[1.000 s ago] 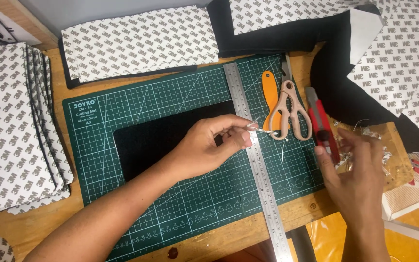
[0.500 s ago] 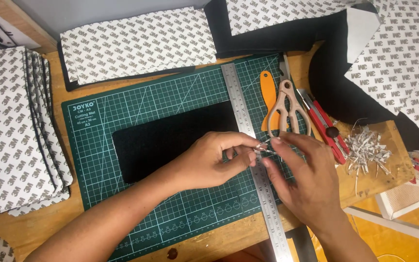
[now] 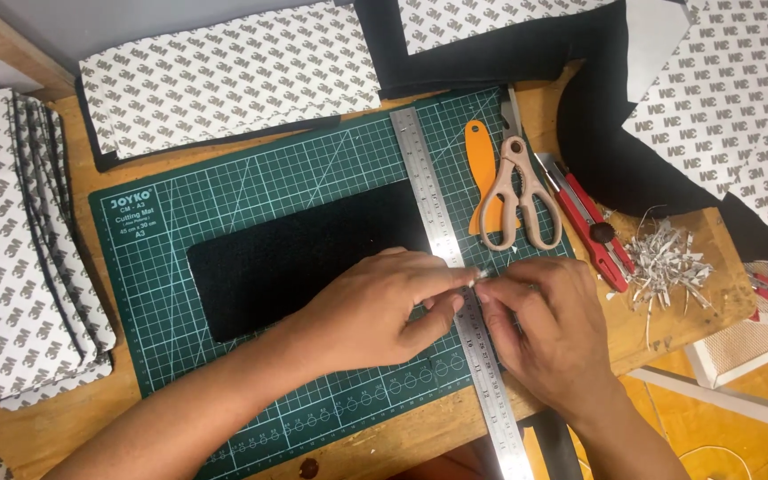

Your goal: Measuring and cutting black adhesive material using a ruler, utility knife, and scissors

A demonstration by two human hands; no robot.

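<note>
My left hand and my right hand meet fingertip to fingertip above the steel ruler. Between the pinched fingers shows a small pale scrap; most of it is hidden. The ruler runs lengthwise down the right part of the green cutting mat. A black rectangular piece with rounded corners lies on the mat, its right end against the ruler and under my left hand.
Right of the ruler lie an orange-handled tool, beige scissors and a red utility knife. A heap of pale paper trimmings sits near the table's right edge. Stacks of patterned backing sheets lie at left and along the back.
My right hand has come left from the trimmings heap to my left hand's fingertips. Both hands now pinch together over the ruler, slightly lower than before.
</note>
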